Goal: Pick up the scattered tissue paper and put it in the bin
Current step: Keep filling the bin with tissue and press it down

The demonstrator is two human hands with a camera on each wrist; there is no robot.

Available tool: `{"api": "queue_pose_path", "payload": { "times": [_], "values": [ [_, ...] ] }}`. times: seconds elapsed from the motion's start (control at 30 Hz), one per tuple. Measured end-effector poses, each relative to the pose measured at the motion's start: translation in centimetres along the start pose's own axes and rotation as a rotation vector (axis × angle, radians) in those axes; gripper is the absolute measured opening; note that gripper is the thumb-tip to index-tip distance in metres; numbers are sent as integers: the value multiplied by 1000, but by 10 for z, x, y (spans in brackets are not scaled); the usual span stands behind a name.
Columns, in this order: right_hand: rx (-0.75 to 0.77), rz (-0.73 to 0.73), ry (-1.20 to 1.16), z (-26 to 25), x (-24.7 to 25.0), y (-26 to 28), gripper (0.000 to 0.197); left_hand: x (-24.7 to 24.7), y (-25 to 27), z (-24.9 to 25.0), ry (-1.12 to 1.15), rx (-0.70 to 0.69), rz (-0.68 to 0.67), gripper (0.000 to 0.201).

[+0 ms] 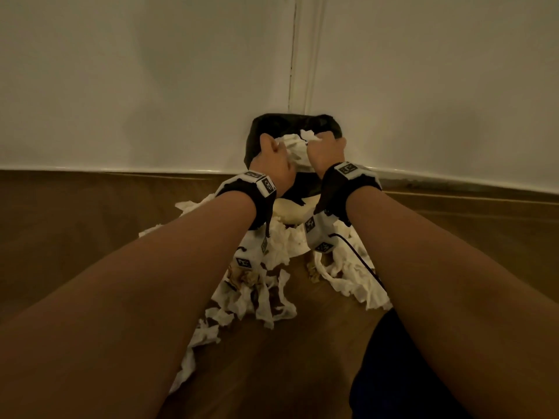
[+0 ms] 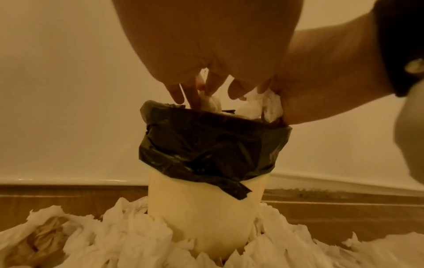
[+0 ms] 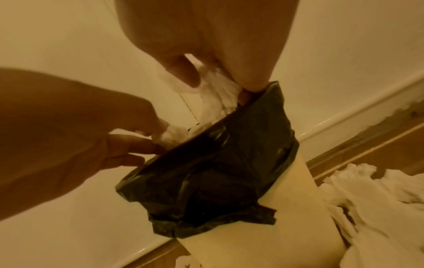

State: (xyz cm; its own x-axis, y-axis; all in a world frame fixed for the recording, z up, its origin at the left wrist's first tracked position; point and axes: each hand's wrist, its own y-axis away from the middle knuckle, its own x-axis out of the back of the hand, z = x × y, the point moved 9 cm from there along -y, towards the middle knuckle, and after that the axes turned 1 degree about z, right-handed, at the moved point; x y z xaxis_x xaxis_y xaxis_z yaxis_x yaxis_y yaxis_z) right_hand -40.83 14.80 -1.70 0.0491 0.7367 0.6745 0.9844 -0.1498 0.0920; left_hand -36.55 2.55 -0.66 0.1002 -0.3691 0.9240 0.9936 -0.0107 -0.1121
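A cream bin with a black liner stands in the wall corner. Both my hands hover over its mouth. My left hand pinches a wad of white tissue paper at the rim, with its fingers pointing down into the liner. My right hand grips another clump of tissue between thumb and fingers at the right side of the rim. More tissue fills the bin's mouth between the hands. Scattered tissue lies on the floor in front of the bin.
White walls and a skirting board close in behind the bin. Brown wooden floor spreads to both sides. Torn tissue rings the bin's base. A dark cable hangs from the right wrist.
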Motion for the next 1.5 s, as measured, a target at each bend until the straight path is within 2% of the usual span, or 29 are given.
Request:
{"api": "queue_pose_path", "payload": {
  "times": [0.1, 0.2, 0.3, 0.37, 0.47, 0.57, 0.67, 0.77, 0.9, 1.0, 1.13, 1.27, 1.43, 1.5],
  "values": [
    [-15, -20, 124, 3, -10, 0, 46, -11, -3, -1, -73, -2, -24, 34],
    [95, -46, 124, -1, -17, -2, 51, -19, -4, -4, -132, -9, -46, 35],
    [204, 70, 51, -7, -6, -1, 35, -27, -3, -7, -158, -26, -80, 36],
    [240, 117, 123, -10, -3, -2, 29, -29, -3, -8, -177, -42, -99, 37],
    [263, 32, 270, -13, -16, -5, 31, -26, -3, -7, -214, -78, -102, 37],
    [351, -45, 383, -23, -33, -1, 34, -22, -1, -2, -259, -156, -87, 34],
    [433, -154, 397, -30, -52, -3, 41, -25, -2, 1, -357, -248, -100, 43],
    [413, -208, 345, -26, -66, -11, 49, -37, -7, -8, -502, -289, -191, 54],
    [237, -264, 330, -9, -83, -19, 59, -39, -11, -17, -434, -217, -258, 51],
    [127, -281, 232, -2, -84, -24, 60, -38, -12, -13, -481, -245, -247, 48],
    [159, -285, 288, -10, -82, -24, 46, -38, -10, -9, -555, -278, -196, 55],
    [131, -316, 361, -10, -80, -25, 43, -38, -8, -5, -600, -308, -171, 52],
    [167, -206, 545, -17, -63, -17, 47, -33, -8, -6, -505, -266, -143, 40],
    [186, -197, 597, -17, -59, -12, 46, -29, -6, -9, -371, -210, -131, 37]
  ]
}}
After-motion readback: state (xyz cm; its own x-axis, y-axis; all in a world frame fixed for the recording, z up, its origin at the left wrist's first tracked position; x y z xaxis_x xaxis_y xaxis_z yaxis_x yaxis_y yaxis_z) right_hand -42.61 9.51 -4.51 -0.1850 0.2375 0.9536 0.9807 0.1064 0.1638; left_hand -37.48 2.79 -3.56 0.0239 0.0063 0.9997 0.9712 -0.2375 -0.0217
